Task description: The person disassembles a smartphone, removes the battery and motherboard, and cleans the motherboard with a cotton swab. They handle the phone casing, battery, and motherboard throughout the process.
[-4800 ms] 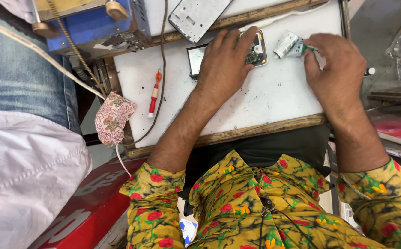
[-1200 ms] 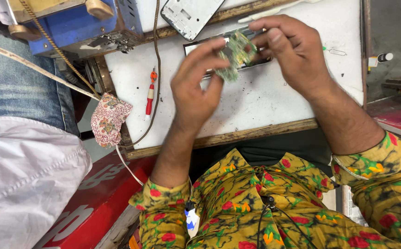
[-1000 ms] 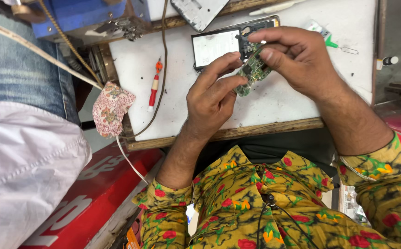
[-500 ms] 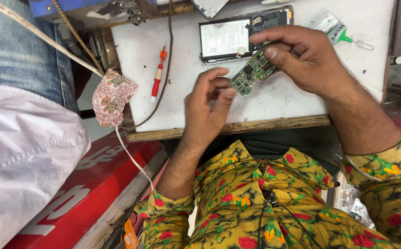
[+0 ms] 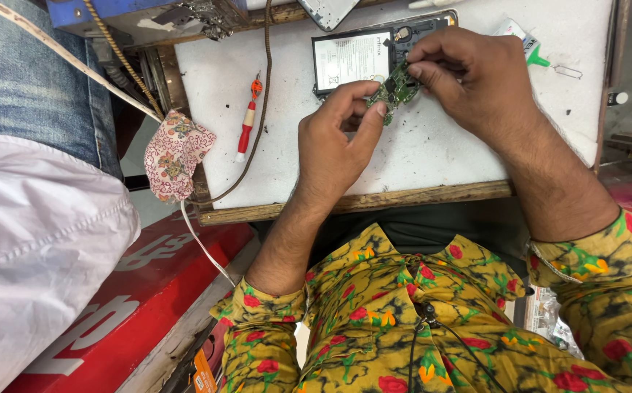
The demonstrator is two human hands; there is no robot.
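Above the white work board [image 5: 432, 156], just over its middle part, I am seeing a small green circuit board [image 5: 397, 89] being held in the air between two hands. The right hand [image 5: 476, 80] is gripping the upper end of this circuit board with the thumb and the first fingers pinched together. The left hand [image 5: 334, 145] is coming from below, and its thumb and forefinger are closing on the lower end of the same circuit board, so both hands are grasping it together. The circuit board is tilting, with one end higher than the other.

Just behind the circuit board, an opened phone [image 5: 374, 54] is lying flat on the work board, with its pale battery facing up and its far corner partly hidden by the right hand. To the right of the circuit board, past the right hand, a small tube with a green cap [image 5: 523, 44] is lying on the work board, and a thin metal pin [image 5: 567, 70] is resting just beside it. To the left of the circuit board, well apart from it, a red and white screwdriver [image 5: 247, 124] is lying on the work board, and a dark cable [image 5: 261, 94] is running beside it toward the front edge. Further left, a patterned cloth mask [image 5: 174, 153] is hanging off the corner of the work board. At the far edge, a phone back cover [image 5: 328, 10] is showing only partly.
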